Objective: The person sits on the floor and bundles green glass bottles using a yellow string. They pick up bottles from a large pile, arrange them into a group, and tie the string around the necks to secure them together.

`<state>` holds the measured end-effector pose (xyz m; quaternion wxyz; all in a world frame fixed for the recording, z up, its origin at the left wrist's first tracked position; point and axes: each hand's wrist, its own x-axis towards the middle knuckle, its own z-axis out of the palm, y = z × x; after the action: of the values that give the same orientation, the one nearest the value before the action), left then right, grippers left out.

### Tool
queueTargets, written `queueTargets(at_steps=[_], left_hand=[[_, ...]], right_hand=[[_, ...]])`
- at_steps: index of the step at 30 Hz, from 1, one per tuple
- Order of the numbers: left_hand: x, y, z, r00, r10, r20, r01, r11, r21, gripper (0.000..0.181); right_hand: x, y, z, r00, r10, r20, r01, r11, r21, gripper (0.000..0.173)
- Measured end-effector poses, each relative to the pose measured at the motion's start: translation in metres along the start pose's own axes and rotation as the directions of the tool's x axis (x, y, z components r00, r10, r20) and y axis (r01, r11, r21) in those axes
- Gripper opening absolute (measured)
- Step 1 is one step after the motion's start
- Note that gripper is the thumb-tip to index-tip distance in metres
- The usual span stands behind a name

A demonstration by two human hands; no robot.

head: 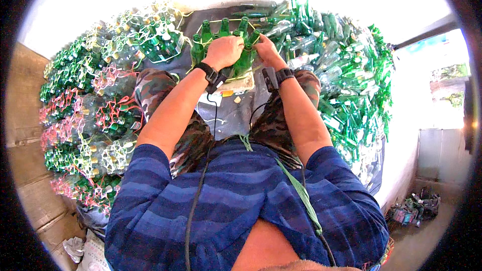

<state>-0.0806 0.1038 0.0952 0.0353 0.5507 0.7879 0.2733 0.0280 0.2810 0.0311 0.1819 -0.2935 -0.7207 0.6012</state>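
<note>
Several green glass bottles (206,32) stand upright in a tight cluster between my knees. A pale yellow strap (214,20) runs around and among their necks. My left hand (225,51) lies over the near bottles with its fingers curled by a neck; whether it grips anything is hidden. At the cluster's right edge, my right hand (268,49) pinches the strap beside a bottle neck. Under the bottles is a pale block or board (244,84), partly covered by them.
Strapped bundles of bottles (109,79) are piled at left, tied in yellow and red. Loose green and clear bottles (331,64) heap up at right. Dark sheeting (241,111) lies between my camouflage-clad legs. Black cables (215,114) run from my wrist-worn devices.
</note>
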Motion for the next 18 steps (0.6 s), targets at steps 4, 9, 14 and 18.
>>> queueTargets(at_steps=[4,9,14,18], left_hand=[[-0.007,-0.014,-0.004,0.997,0.062,-0.053,-0.067,0.991,-0.115,0.02],[-0.017,-0.016,-0.039,0.979,0.03,-0.199,-0.058,0.989,-0.135,0.022],[-0.042,-0.044,-0.077,0.86,-0.375,-0.346,0.366,0.926,-0.095,0.03],[-0.05,-0.063,-0.081,0.845,-0.525,-0.105,0.519,0.851,-0.083,0.046]], right_hand=[[0.005,-0.006,-0.008,0.979,0.184,0.086,-0.171,0.976,-0.137,0.047],[0.028,0.025,-0.022,0.999,0.001,0.042,0.01,0.962,-0.272,0.036],[-0.003,-0.031,-0.011,0.985,0.166,0.047,-0.139,0.924,-0.357,0.041],[0.011,-0.026,-0.023,0.996,0.058,0.06,-0.019,0.859,-0.511,0.04]])
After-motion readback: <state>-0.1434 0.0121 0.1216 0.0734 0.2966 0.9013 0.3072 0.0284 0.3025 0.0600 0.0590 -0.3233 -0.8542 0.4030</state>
